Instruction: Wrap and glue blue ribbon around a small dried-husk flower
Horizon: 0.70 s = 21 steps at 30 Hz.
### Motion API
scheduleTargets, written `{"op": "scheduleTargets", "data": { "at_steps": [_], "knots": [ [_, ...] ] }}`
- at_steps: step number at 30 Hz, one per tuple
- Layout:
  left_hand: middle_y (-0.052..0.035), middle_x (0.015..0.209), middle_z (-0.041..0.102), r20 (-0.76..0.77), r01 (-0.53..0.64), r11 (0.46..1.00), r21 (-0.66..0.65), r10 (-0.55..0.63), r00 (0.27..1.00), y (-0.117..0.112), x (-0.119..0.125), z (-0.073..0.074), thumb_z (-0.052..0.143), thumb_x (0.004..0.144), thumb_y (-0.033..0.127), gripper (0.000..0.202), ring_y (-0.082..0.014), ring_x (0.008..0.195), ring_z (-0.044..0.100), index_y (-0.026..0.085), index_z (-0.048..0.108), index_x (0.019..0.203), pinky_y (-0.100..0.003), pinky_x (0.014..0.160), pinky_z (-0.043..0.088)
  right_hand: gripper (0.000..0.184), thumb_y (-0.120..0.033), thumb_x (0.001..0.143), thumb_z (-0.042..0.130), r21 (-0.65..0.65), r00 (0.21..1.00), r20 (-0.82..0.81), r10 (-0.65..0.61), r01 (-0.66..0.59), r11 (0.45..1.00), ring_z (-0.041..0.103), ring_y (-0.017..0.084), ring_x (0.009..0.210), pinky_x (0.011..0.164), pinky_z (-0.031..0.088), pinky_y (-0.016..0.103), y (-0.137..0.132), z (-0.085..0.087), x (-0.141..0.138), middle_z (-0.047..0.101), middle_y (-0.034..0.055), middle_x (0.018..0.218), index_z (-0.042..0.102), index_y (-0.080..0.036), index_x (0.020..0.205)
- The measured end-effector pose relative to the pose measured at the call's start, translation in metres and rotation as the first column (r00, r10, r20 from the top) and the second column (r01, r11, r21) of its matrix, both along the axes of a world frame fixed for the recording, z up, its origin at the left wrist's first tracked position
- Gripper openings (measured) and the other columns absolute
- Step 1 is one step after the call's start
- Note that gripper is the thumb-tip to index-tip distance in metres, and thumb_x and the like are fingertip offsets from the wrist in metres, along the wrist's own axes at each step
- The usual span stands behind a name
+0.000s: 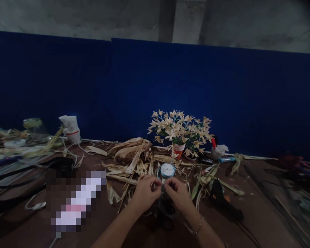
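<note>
My left hand (147, 189) and my right hand (177, 193) are close together at the middle of the table, with fingertips pinched. A small pale piece (163, 181) shows between them; its kind is too small to make out. Right behind the fingers lies a round white spool with a light blue edge (167, 169). Below my hands is a dark looped object (167, 210), partly hidden and dim. Dry corn husks (131, 155) are heaped behind and left of my hands. Beyond the spool, a bunch of cream husk flowers (181, 129) stands in a red and white cup (179, 150).
A dark glue gun (222, 199) with a cord lies at right. Further back are a light blue tube (227, 159) and crumpled white plastic (219, 151). A blurred-out device (80, 199), cables and a white-wrapped bundle (71, 129) are at left. A blue panel (144, 86) stands behind.
</note>
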<state>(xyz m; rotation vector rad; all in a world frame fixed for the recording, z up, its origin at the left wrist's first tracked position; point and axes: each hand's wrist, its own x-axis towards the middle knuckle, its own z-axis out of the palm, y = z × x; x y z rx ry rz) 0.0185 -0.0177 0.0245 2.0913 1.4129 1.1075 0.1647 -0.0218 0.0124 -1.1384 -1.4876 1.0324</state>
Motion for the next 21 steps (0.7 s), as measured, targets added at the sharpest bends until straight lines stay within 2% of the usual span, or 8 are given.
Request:
{"op": "scheduleTargets", "data": {
  "at_steps": [5, 9, 15, 19, 21],
  "knots": [
    [-0.0012, 0.067, 0.062, 0.017, -0.02, 0.999, -0.04, 0.021, 1.0, -0.0007, 0.0021, 0.0006, 0.053, 0.062, 0.021, 0.009, -0.0166, 0.07, 0.052, 0.018, 0.061, 0.064, -0.028, 0.07, 0.034, 0.015, -0.029, 0.069, 0.054, 0.047, 0.998, 0.057, -0.024, 0.022, 0.999, 0.048, 0.012, 0.059, 0.056, 0.039, 0.021, 0.0005, -0.0011, 0.0007, 0.055, 0.0002, 0.063, 0.057, -0.014, 0.068],
    [-0.0021, 0.07, 0.063, -0.01, -0.029, 0.999, -0.034, 0.028, 1.0, -0.0024, 0.002, 0.0038, 0.053, 0.063, 0.022, 0.013, -0.0176, 0.072, 0.052, 0.018, 0.063, 0.07, -0.031, 0.075, 0.033, 0.015, -0.027, 0.07, 0.052, 0.09, 0.985, 0.14, -0.097, 0.085, 0.992, 0.048, 0.012, 0.057, 0.055, 0.038, 0.021, -0.0014, 0.0016, -0.0008, 0.055, 0.0003, 0.06, 0.057, -0.014, 0.064],
    [-0.0008, 0.066, 0.062, -0.07, -0.001, 1.0, -0.014, 0.0, 0.998, -0.003, 0.0003, 0.0061, 0.052, 0.063, 0.021, 0.009, -0.0172, 0.071, 0.052, 0.019, 0.061, 0.065, -0.032, 0.075, 0.032, 0.014, -0.025, 0.07, 0.051, 0.106, 0.984, 0.152, -0.096, 0.08, 0.991, 0.048, 0.012, 0.058, 0.054, 0.038, 0.02, -0.0014, -0.0007, -0.0014, 0.054, -0.0009, 0.059, 0.057, -0.014, 0.064],
    [-0.0008, 0.065, 0.061, -0.057, 0.002, 1.0, -0.009, -0.002, 0.998, -0.0017, 0.0003, 0.0028, 0.051, 0.063, 0.023, 0.01, -0.0172, 0.071, 0.053, 0.019, 0.061, 0.064, -0.031, 0.075, 0.033, 0.015, -0.026, 0.07, 0.051, 0.064, 0.985, 0.136, -0.108, 0.1, 0.993, 0.047, 0.011, 0.054, 0.052, 0.037, 0.019, 0.0012, -0.0067, -0.0019, 0.053, -0.0016, 0.056, 0.057, -0.014, 0.063],
    [-0.0015, 0.065, 0.061, 0.008, 0.021, 0.998, -0.053, -0.02, 1.0, -0.0002, 0.0011, -0.0005, 0.051, 0.063, 0.024, 0.012, -0.0172, 0.069, 0.053, 0.018, 0.061, 0.064, -0.029, 0.071, 0.035, 0.015, -0.026, 0.069, 0.051, 0.012, 0.988, 0.121, -0.095, 0.094, 0.995, 0.047, 0.01, 0.053, 0.052, 0.038, 0.02, 0.0018, -0.0066, -0.0026, 0.055, -0.001, 0.056, 0.057, -0.013, 0.063]
  ]
}}
